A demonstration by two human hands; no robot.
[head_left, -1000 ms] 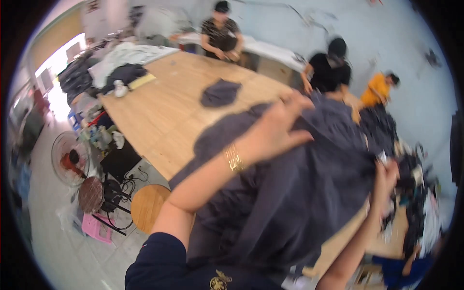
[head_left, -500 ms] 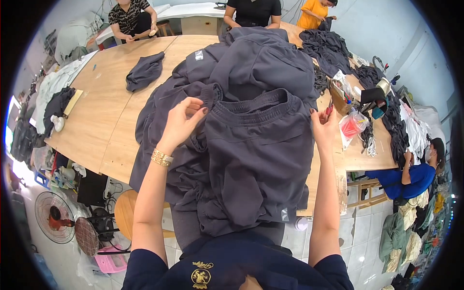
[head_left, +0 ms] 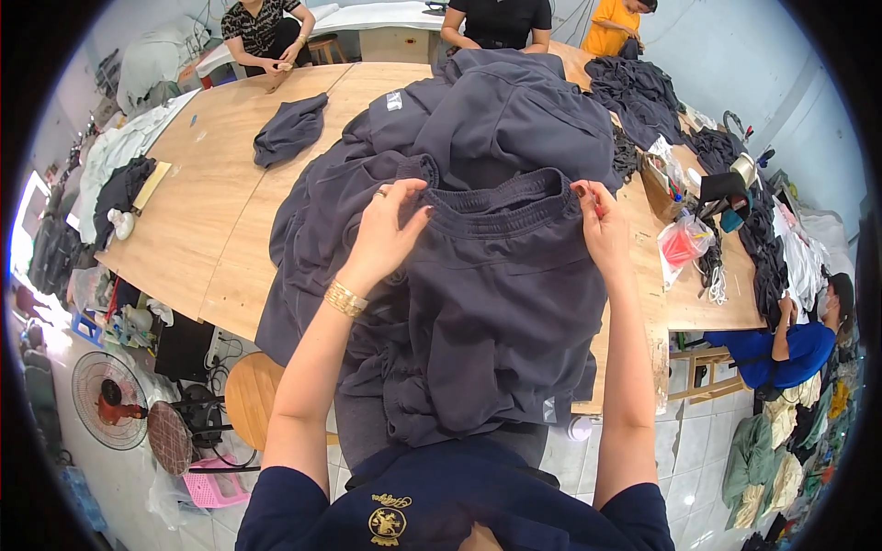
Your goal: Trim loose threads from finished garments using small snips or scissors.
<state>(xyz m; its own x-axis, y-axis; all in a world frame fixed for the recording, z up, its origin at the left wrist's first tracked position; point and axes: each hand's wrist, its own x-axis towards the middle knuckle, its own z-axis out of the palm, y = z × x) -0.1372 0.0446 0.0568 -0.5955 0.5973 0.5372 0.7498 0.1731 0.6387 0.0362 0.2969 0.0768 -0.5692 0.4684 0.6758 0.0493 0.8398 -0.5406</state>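
Dark grey elastic-waist shorts (head_left: 505, 312) lie in front of me, with the gathered waistband toward the far side and a small pale mark near the lower right hem. My right hand (head_left: 606, 234) pinches the right end of the waistband. A bit of something red shows within its fingers, mostly hidden. At the waistband's left end is my left hand (head_left: 390, 234), thumb and fingers apart with the tips at the fabric edge. Beneath and beyond the shorts spreads a large heap of similar dark garments (head_left: 514, 101).
A single dark garment (head_left: 290, 130) lies on the wooden table (head_left: 225, 193). To the right are a box of tools (head_left: 660, 184), a bag with red contents (head_left: 682, 243) and white cord (head_left: 717, 285). Several people work around the table. A fan (head_left: 109, 400) and stool (head_left: 253, 401) stand left.
My right hand has moved in from beside the shorts and taken the waistband's right end. My left hand has shifted right to the waistband's left edge. The whole view has shifted slightly.
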